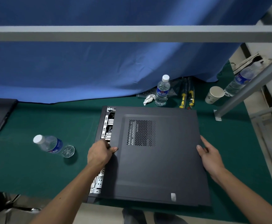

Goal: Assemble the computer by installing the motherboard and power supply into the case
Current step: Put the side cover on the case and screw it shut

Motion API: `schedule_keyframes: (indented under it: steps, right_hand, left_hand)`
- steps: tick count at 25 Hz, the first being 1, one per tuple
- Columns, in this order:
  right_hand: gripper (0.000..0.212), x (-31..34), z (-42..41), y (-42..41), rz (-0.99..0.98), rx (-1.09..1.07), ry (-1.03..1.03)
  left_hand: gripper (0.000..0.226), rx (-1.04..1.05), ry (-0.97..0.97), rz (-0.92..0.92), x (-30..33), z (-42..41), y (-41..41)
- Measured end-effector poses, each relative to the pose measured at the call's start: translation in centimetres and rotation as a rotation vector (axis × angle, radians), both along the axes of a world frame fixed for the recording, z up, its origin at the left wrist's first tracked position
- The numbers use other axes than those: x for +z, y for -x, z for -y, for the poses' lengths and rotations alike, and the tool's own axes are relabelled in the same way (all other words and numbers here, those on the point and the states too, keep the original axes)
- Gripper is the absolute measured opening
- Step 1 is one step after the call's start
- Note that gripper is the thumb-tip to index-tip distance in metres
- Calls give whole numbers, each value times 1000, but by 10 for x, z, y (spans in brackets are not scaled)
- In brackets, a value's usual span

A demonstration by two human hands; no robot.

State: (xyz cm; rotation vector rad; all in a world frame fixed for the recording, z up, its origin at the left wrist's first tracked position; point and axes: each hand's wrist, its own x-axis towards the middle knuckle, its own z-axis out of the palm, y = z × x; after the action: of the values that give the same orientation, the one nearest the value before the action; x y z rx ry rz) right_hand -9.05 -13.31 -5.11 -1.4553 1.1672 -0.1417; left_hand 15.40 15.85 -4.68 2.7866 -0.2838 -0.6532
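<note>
Your left grip (100,153) pinches the left edge of the dark side panel (158,159), thumb on top and fingers curled under the rim. Your right grip (210,156) is flat against the panel's right edge, thumb on its upper face, fingers down its side; it holds that edge without being clenched. The panel spans the whole gap between your two grips, with its perforated vent patch (141,133) just ahead of and between them.

Under the panel lies the computer case (103,126) on the green tabletop (35,172). The panel sits shifted toward your right grip, so a strip of the case's metal interior shows just ahead of your left grip and again below that wrist. Whether the motherboard or power supply is inside cannot be told from here.

Outward from your left grip, a water bottle (51,145) lies on its side. Far ahead of your grips, another bottle (162,90) stands upright beside a crumpled tissue (148,99); farther right is a paper cup (214,95).
</note>
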Motion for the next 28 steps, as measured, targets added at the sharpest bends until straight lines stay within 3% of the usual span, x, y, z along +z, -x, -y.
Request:
schedule_keyframes:
  steps: [7,13,21,28]
  right_hand:
    - [52,-3,3,1,-9,35,-11]
    - [51,-6,-1,-6,-2,38,-26]
    - [52,1,12,6,-31,24,-16]
    - [60,0,7,-7,-33,85,42]
  left_hand:
    - [53,32,-11,-52,10,1,6]
    - [50,12,-62,11,11,0,-3]
    - [60,-2,-59,-65,10,17,4]
    - [54,23,-4,-57,5,32,9]
